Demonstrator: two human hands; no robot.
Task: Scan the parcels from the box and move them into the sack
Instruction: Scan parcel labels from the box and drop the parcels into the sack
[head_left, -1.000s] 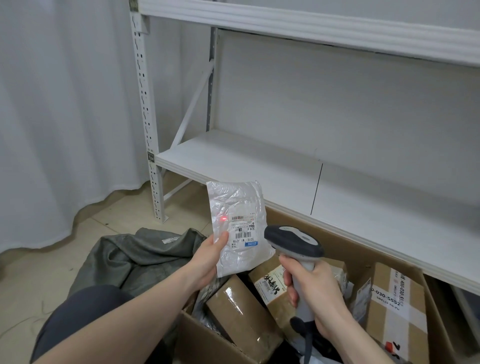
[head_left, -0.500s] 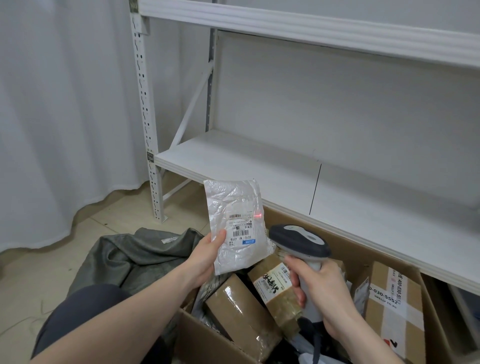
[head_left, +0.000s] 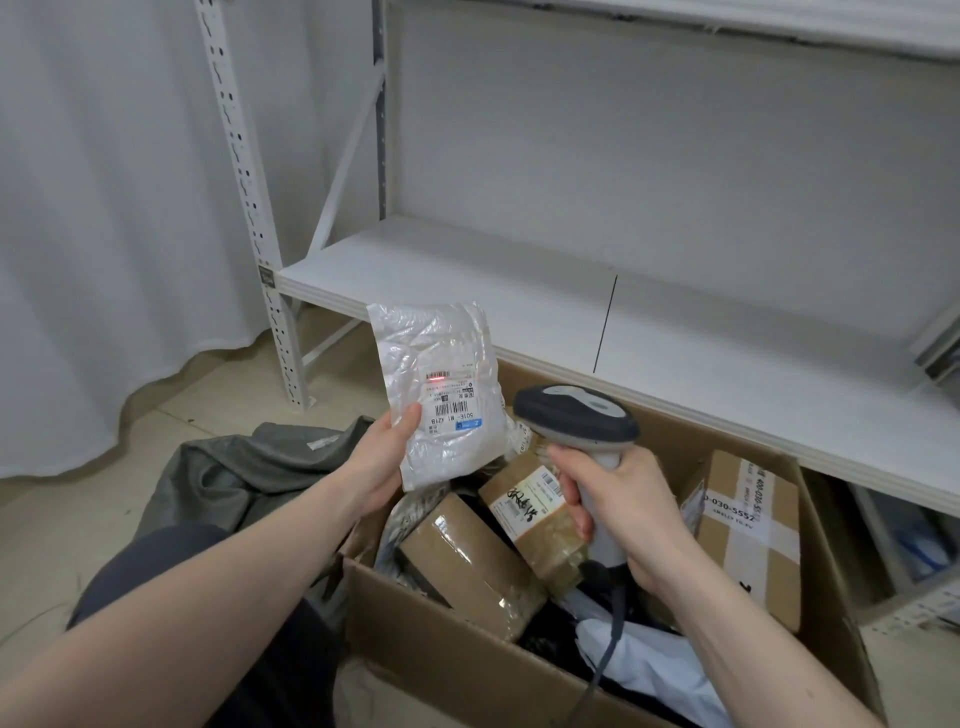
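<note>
I see the left hand (head_left: 376, 462) pinching the white plastic parcel (head_left: 441, 389) at its lower left edge, thumb on the label side, the other fingers hidden behind it. The parcel stands upright above the near-left corner of the cardboard box (head_left: 467, 660), a red scan line lying across its label's barcode. The right hand (head_left: 623, 514) curls round the handle of the barcode scanner (head_left: 576, 421), just right of the parcel (head aimed at the label). Brown taped parcels (head_left: 467, 561) fill the box below. The grey sack (head_left: 244, 467) lies left of the box, beside my left wrist. Open floor (head_left: 62, 519) stretches left of the sack; the white shelf (head_left: 467, 270) edge runs just beyond the box.
</note>
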